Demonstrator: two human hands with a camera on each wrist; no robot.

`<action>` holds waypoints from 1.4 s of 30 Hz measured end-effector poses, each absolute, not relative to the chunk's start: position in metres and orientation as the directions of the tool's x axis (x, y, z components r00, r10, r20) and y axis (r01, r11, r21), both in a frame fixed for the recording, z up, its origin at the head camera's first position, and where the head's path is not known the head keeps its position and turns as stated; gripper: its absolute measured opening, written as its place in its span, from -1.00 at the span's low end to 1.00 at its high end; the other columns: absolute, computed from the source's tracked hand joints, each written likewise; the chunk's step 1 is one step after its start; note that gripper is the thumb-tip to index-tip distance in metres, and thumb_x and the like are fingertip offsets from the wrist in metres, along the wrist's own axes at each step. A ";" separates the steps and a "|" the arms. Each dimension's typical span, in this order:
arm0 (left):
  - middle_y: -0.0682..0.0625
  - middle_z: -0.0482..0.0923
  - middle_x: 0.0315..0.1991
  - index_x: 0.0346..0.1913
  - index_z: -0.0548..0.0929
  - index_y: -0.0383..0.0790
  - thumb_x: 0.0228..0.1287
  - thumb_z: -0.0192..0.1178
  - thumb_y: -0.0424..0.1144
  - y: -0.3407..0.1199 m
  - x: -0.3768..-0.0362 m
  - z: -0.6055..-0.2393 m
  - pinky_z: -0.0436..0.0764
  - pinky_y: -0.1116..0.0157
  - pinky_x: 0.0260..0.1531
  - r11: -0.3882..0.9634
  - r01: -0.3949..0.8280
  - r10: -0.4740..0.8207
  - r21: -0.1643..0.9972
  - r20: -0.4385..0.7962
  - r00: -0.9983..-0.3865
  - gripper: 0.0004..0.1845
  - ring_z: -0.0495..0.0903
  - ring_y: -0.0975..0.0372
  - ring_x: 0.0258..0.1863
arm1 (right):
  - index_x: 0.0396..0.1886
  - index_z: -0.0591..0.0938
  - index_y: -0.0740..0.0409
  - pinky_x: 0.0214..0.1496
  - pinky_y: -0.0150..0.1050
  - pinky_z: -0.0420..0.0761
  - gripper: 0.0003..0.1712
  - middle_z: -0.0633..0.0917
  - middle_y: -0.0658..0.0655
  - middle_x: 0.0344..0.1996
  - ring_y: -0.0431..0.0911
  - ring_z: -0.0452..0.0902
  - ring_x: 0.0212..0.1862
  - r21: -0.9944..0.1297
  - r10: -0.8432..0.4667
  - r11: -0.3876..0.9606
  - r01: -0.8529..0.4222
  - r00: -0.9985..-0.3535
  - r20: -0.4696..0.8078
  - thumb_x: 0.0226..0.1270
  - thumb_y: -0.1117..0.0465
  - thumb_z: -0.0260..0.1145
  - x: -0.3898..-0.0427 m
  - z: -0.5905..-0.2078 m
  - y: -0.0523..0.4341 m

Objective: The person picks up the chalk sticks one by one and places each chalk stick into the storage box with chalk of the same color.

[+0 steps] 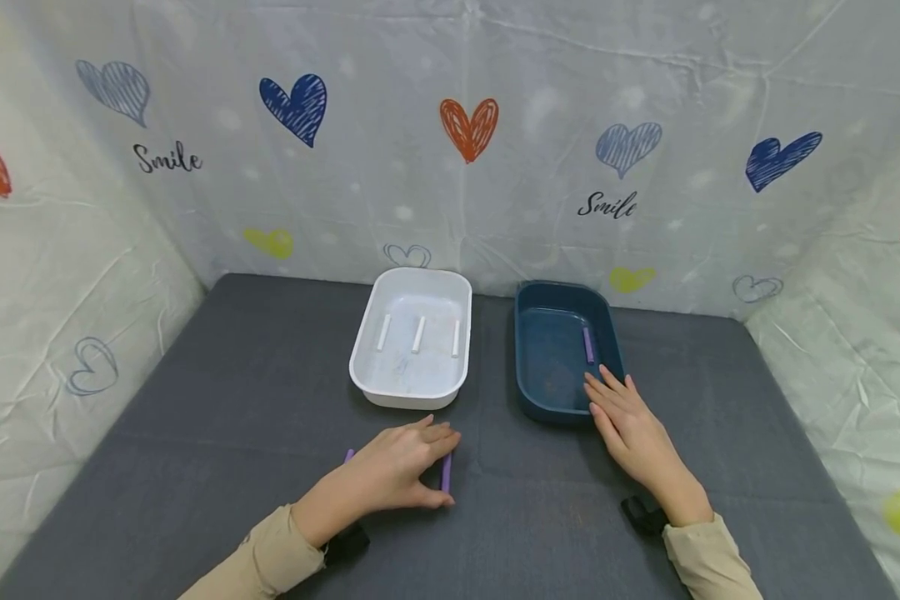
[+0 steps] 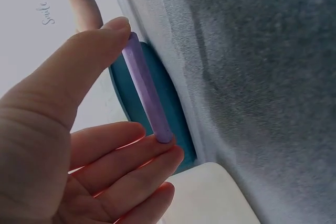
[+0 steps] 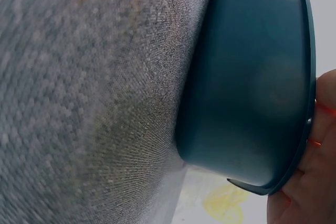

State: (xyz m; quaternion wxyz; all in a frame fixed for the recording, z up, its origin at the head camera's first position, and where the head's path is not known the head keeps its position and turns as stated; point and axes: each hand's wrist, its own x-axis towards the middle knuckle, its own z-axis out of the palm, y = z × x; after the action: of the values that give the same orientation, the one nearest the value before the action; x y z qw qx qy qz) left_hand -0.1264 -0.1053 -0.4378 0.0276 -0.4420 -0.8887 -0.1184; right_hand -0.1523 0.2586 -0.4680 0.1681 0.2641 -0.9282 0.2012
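Note:
My left hand lies on the grey table near its front and pinches a purple stick lengthwise, thumb on one end and a fingertip on the other. The left wrist view shows that purple stick held so. The tip of a second purple stick shows from under the hand. My right hand rests with straight fingers on the near rim of the dark blue tray, which holds one purple stick. The white tray to its left holds three white sticks.
The two trays stand side by side at the middle of the grey cloth-covered table. White sheets printed with hearts wall the table at the back and both sides. In the right wrist view, the blue tray's outer wall fills the frame.

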 end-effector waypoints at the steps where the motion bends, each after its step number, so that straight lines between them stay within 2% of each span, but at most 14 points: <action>1: -0.23 0.61 0.13 0.15 0.63 -0.40 0.02 0.51 0.12 -0.105 -0.127 -0.437 0.51 0.05 0.22 0.577 0.797 0.783 0.176 0.160 -0.602 -0.24 0.58 -0.07 0.16 | 0.27 0.54 0.40 0.45 0.28 0.12 -0.56 0.50 0.27 0.32 0.16 0.23 0.45 -0.284 -0.422 0.780 -0.558 -0.804 0.419 0.47 0.30 0.20 -0.152 -0.468 0.258; 9: -0.25 0.61 0.12 0.13 0.63 -0.40 0.01 0.51 0.12 -0.098 -0.130 -0.432 0.49 0.05 0.25 0.558 0.817 0.796 0.147 0.183 -0.577 -0.25 0.59 -0.06 0.15 | 0.27 0.54 0.40 0.48 0.24 0.09 -0.56 0.49 0.26 0.32 0.16 0.22 0.46 -0.280 -0.424 0.782 -0.556 -0.805 0.415 0.47 0.29 0.19 -0.152 -0.468 0.258; 18: -0.19 0.62 0.13 0.15 0.63 -0.35 0.01 0.49 0.16 -0.085 -0.137 -0.424 0.58 0.10 0.15 0.552 0.825 0.796 0.121 0.218 -0.565 -0.23 0.58 0.01 0.16 | 0.26 0.54 0.41 0.44 0.30 0.13 -0.56 0.50 0.27 0.32 0.15 0.22 0.46 -0.280 -0.421 0.781 -0.558 -0.802 0.424 0.47 0.29 0.19 -0.154 -0.468 0.259; 24: -0.20 0.62 0.12 0.15 0.63 -0.37 0.00 0.50 0.15 -0.079 -0.143 -0.418 0.53 0.09 0.21 0.545 0.832 0.803 0.103 0.221 -0.553 -0.23 0.59 -0.02 0.14 | 0.26 0.54 0.40 0.47 0.25 0.09 -0.56 0.49 0.26 0.32 0.16 0.22 0.46 -0.288 -0.421 0.779 -0.557 -0.805 0.418 0.47 0.30 0.20 -0.153 -0.469 0.259; 29: -0.21 0.61 0.13 0.15 0.62 -0.38 0.01 0.50 0.13 -0.075 -0.150 -0.414 0.48 0.08 0.26 0.541 0.834 0.804 0.106 0.228 -0.550 -0.23 0.58 -0.02 0.16 | 0.27 0.54 0.41 0.45 0.28 0.11 -0.56 0.50 0.28 0.32 0.16 0.22 0.46 -0.285 -0.424 0.777 -0.562 -0.801 0.423 0.47 0.30 0.19 -0.155 -0.468 0.259; 37: -0.18 0.60 0.16 0.17 0.62 -0.35 0.02 0.50 0.12 -0.071 -0.157 -0.404 0.55 0.08 0.18 0.566 0.814 0.780 0.130 0.237 -0.580 -0.25 0.56 -0.04 0.19 | 0.28 0.52 0.40 0.51 0.20 0.03 -0.55 0.48 0.26 0.33 0.14 0.19 0.47 -0.296 -0.423 0.779 -0.553 -0.812 0.403 0.49 0.29 0.18 -0.154 -0.468 0.259; 42: -0.19 0.59 0.17 0.18 0.62 -0.35 0.03 0.50 0.12 -0.066 -0.164 -0.395 0.58 0.06 0.14 0.580 0.803 0.768 0.138 0.234 -0.595 -0.24 0.56 -0.09 0.18 | 0.28 0.53 0.40 0.49 0.22 0.06 -0.55 0.49 0.26 0.33 0.15 0.20 0.47 -0.292 -0.423 0.780 -0.554 -0.810 0.407 0.48 0.29 0.19 -0.154 -0.468 0.258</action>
State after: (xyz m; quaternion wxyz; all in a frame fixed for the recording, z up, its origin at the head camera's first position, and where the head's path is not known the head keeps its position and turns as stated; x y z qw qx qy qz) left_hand -0.1641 -0.0660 -0.3954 0.0747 -0.4435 -0.8857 -0.1152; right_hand -0.1540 0.2582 -0.4682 0.1616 0.2628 -0.9293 0.2029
